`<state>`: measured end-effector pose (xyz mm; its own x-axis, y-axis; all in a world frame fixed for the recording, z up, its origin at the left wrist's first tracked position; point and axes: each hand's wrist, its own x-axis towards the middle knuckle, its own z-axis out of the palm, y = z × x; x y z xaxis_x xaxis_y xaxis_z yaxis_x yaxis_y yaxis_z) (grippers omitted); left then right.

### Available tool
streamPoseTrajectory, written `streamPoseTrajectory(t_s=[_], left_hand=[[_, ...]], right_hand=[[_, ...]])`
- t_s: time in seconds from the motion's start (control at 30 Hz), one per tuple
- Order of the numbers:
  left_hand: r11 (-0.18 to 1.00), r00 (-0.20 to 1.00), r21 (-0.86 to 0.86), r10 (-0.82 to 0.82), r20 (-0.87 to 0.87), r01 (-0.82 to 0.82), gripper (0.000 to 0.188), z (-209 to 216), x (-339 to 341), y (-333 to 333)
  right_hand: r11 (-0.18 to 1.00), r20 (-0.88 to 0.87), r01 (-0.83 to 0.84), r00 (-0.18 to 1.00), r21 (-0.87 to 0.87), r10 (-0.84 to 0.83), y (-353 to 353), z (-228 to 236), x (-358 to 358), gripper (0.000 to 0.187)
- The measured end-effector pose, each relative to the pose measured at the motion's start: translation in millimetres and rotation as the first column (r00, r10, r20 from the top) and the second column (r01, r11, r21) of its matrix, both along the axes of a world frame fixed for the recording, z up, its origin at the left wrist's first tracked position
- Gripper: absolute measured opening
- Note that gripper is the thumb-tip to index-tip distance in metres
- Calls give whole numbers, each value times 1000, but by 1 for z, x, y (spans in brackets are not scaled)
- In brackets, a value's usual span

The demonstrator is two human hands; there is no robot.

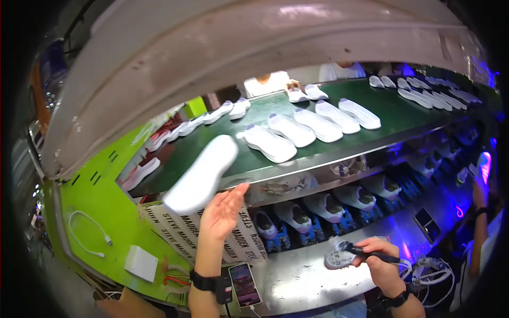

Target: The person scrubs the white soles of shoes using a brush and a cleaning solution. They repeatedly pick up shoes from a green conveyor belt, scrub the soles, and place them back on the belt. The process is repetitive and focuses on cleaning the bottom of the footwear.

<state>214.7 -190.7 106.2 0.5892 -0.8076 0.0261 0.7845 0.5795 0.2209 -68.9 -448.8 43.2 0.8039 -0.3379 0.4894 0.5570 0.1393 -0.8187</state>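
The pale hood (265, 34) arches closest overhead; below, your left hand (222, 212) is spread open beside a blurred white sole (204, 172) at the green belt (395, 112), contact unclear, while your right hand (377, 257) grips a black-handled tool (350, 247) over the metal table (297, 289). Soles in a row (318, 125) lie apart from the racked shoes (318, 205), so joining looks undone. You have bare belt left of that row, but mind its raised metal edge.

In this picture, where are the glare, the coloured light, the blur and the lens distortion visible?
Head view throughout: bright glare on the metal bench; violet light tints its right end; the white sole by the left hand looks soft, perhaps from motion; the pale overhead panel bows, likely lens distortion; the corners are black.
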Motion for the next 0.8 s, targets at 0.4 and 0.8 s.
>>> streamPoseTrajectory(t_s=[0.4,0.8], left_hand=[[211,273,311,-191,943,-927,21,76,34,-91],[381,-62,-17,-106,992,-924,18,-181,-176,20]], right_hand=[[933,-99,281,959,223,-265,1,-18,-18,35],[631,-342,72,884,772,318,87,-69,50,36]])
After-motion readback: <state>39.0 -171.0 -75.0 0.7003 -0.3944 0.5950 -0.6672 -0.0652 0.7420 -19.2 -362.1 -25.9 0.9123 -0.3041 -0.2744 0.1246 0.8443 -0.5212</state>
